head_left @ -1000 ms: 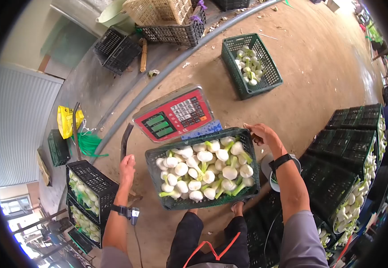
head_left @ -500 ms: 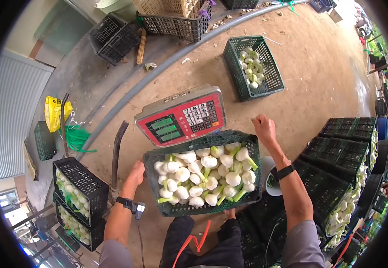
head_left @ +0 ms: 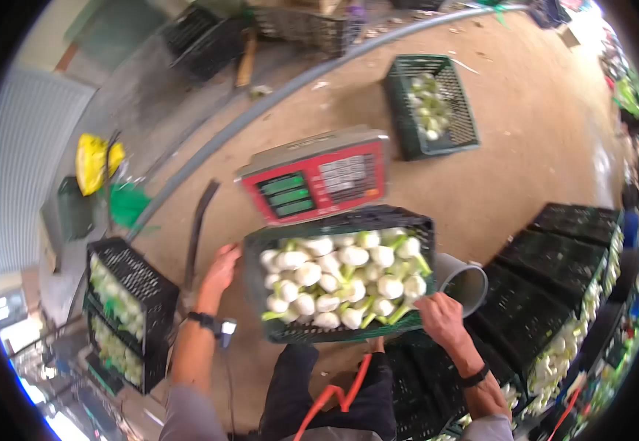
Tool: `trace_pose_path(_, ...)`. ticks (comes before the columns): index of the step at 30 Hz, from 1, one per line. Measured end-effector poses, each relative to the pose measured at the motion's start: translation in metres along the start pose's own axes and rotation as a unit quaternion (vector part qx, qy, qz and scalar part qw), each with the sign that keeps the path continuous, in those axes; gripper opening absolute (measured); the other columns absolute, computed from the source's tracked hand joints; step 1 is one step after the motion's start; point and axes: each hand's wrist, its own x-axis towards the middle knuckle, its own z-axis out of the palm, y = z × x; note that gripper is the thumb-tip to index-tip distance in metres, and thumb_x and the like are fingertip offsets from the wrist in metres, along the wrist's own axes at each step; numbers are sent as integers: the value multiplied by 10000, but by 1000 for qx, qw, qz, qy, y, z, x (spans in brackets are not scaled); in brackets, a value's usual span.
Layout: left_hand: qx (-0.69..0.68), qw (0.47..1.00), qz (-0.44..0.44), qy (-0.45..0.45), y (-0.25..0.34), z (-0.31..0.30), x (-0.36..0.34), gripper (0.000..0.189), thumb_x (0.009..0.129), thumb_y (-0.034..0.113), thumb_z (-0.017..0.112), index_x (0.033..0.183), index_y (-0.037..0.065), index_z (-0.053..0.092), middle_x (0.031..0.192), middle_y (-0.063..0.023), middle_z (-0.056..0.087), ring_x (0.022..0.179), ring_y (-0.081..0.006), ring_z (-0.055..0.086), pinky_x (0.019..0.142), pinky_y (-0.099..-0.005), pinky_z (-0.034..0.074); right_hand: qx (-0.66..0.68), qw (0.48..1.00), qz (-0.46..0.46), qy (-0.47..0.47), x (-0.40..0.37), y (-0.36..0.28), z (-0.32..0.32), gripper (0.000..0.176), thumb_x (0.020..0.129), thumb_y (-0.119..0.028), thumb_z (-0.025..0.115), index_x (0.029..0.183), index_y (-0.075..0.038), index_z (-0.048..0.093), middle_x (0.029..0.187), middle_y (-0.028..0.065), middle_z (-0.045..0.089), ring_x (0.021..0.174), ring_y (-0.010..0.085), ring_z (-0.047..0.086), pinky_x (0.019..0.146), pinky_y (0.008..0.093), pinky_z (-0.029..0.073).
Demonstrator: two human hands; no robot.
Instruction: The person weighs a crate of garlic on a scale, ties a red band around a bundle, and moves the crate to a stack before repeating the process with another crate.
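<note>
A dark green plastic crate (head_left: pixel 349 334) full of white bulbs with short green stems (head_left: pixel 351 255) sits in front of me, close against a red scale display (head_left: pixel 318 180). Just off the crate's left side is my left hand (head_left: pixel 221 268), its fingers loosely apart and nothing seen in them. My right hand (head_left: pixel 441 317) is at the crate's lower right corner, fingers curled in over the rim beside the bulbs. Blur and the hand itself hide what those fingers hold. The scale's lit green readouts are too blurred to read.
Another green crate (head_left: pixel 469 121), partly filled with bulbs, stands beyond the scale. Stacked crates (head_left: pixel 132 298) are at left; more dark crates (head_left: pixel 529 283) line the right. A grey bucket (head_left: pixel 472 279) stands by my right hand. A grey pipe (head_left: pixel 261 110) crosses the floor.
My right hand has come down from beyond the crate's upper right corner to its lower right corner. My left hand has shifted slightly up. The view has moved a little, showing more of the bucket.
</note>
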Motion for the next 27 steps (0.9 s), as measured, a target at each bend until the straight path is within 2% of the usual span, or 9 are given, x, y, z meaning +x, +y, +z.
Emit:
trace_pose_path(3, -111, 988, 13, -106, -13, -7, 8, 105, 917, 206, 593, 945, 138, 668, 766, 55, 628, 699, -98, 604, 599, -255, 459, 50, 998, 36, -21, 2, 2, 5, 170, 789, 36, 681, 915, -55, 612, 732, 83, 545, 616, 285, 560, 545, 398, 457)
trace_pose_path(6, -139, 983, -32, -119, -2, -3, 15, 72, 923, 170, 588, 905, 151, 654, 743, 56, 628, 628, -101, 591, 551, -248, 447, 74, 993, 87, -21, 19, -17, -7, 148, 824, 45, 667, 925, -41, 601, 736, 113, 554, 624, 318, 560, 556, 413, 458)
trace_pose_path(8, -187, 981, -38, -32, 10, 11, 6, 29, 905, 149, 654, 896, 129, 674, 666, 43, 607, 524, -96, 541, 475, -238, 423, 84, 987, 132, -33, 23, -34, -14, 144, 826, 49, 660, 926, -39, 605, 746, 131, 567, 630, 328, 569, 556, 408, 461)
trace_pose_path(11, -274, 962, -4, 24, -3, 22, 21, 32, 888, 146, 693, 884, 119, 676, 665, 44, 608, 509, -78, 529, 458, -223, 407, 97, 981, 154, -62, 12, -56, -20, 150, 823, 54, 661, 939, -28, 612, 751, 146, 569, 628, 334, 576, 552, 407, 463)
trace_pose_path(15, -321, 945, 21, 53, 10, 37, 13, 29, 880, 117, 698, 865, 117, 672, 655, 50, 595, 497, -72, 506, 435, -220, 373, 107, 975, 165, -104, -10, -81, -30, 132, 827, 29, 676, 941, -19, 631, 751, 154, 596, 640, 356, 597, 566, 402, 484)
trace_pose_path(18, -329, 940, 45, 72, 7, 36, 14, 41, 876, 102, 703, 855, 103, 668, 664, 36, 592, 508, -74, 489, 463, -231, 366, 91, 963, 219, -126, -19, -113, -45, 68, 860, 10, 662, 915, -7, 626, 722, 140, 586, 630, 310, 593, 567, 373, 472)
trace_pose_path(21, -390, 908, 135, 65, 12, 25, 5, 56, 882, 93, 698, 859, 61, 658, 706, 11, 610, 545, -76, 478, 505, -236, 365, 83, 950, 269, -135, -44, -128, -48, 48, 859, -1, 671, 894, -10, 639, 718, 132, 590, 611, 289, 593, 556, 364, 471)
trace_pose_path(25, -221, 930, 273, 111, 40, 34, -91, 103, 917, 105, 674, 865, 25, 638, 733, 31, 565, 638, -81, 500, 590, -232, 420, 101, 941, 286, -150, -61, -140, -41, 71, 843, -14, 698, 891, -13, 645, 723, 127, 607, 618, 286, 613, 568, 359, 488)
trace_pose_path(27, 11, 903, 400, 156, 43, 38, -139, 47, 854, 14, 657, 878, 52, 644, 693, -27, 526, 652, -155, 532, 618, -281, 452, 99, 943, 276, -156, -61, -146, -33, 90, 833, -16, 712, 893, -13, 644, 734, 128, 620, 633, 291, 624, 577, 359, 496)
